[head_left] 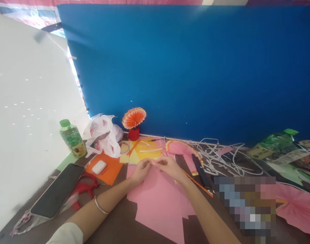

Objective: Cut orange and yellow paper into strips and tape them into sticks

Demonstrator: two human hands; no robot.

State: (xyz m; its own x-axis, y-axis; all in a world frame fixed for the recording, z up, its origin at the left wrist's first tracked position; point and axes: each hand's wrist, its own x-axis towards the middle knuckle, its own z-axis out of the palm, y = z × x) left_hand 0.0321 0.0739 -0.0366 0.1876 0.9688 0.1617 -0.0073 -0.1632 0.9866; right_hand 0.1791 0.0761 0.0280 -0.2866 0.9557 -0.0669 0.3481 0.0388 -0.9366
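My left hand (142, 170) and my right hand (168, 166) meet fingertip to fingertip above pink paper sheets (160, 203). Both are closed in a pinch, and whatever lies between the fingers is too small or hidden to make out. Just beyond my fingers lies yellow paper (146, 149) with thin white strips on it. A pleated pink paper piece with a yellow-orange edge (179, 149) curves to the right of it. At the back stands an orange pleated paper rosette (134, 118) on a small red pot (133, 134).
Left: a phone (58, 191), red scissors (85, 186), a white earbud case (99, 167) on orange paper (111, 173), a green-capped bottle (73, 139) and a white plastic bag (106, 135). Right: tangled white cables (224, 161), a dark bar-shaped tool (202, 171), another bottle (274, 142) and a pink pleated fan (298, 206).
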